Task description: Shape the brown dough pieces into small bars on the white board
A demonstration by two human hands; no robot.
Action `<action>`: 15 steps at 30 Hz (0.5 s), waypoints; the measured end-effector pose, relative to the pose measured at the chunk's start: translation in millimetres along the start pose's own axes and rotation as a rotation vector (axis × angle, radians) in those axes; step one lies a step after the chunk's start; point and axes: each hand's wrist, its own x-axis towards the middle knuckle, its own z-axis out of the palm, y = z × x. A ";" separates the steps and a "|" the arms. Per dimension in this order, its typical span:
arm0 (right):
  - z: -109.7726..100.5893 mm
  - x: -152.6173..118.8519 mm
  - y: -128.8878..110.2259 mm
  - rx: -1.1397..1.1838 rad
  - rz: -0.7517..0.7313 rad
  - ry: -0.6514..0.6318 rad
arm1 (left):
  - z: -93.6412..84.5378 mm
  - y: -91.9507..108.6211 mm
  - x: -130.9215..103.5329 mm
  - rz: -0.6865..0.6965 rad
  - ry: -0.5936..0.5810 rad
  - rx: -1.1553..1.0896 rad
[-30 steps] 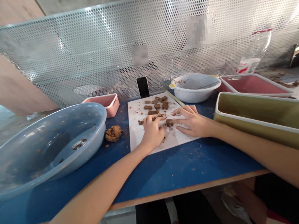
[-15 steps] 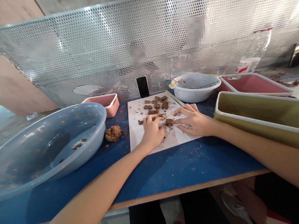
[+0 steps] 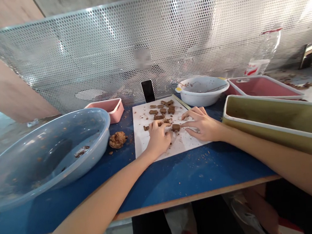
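A small brown clay block (image 3: 176, 127) lies on the white board (image 3: 184, 143) between my two hands. My right hand (image 3: 203, 125) has its fingers spread, and the index fingertip touches the block's right side. To the left of the block is my left hand (image 3: 159, 137), palm down with bent fingers, its thumb and index finger apart. Its index fingertip is close to the block; contact is unclear. Other brown clay pieces (image 3: 159, 117) lie in rows farther back on the board, among crumbs. Part of a clay strip (image 3: 146, 128) shows beside my left fingers, the rest hidden.
A large blue basin (image 3: 104, 135) and a clay lump (image 3: 117, 139) are left of the board. A small pink box (image 3: 119, 109) and a phone (image 3: 148, 91) stand behind. To the right are a white basin (image 3: 203, 98), pink tray (image 3: 272, 94), olive tub (image 3: 266, 130) and bottle (image 3: 263, 52).
The view has shifted very slightly. Both hands and the clay block keep nearly the same positions on the board.
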 end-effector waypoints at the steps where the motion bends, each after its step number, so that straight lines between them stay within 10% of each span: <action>1: 0.0 0.2 -0.2 0.003 0.003 -0.011 | 0.2 -0.3 0.0 0.002 0.000 0.001; 15: 2.2 -0.6 0.7 0.000 0.029 -0.006 | 2.5 -2.8 2.0 0.019 0.001 -0.008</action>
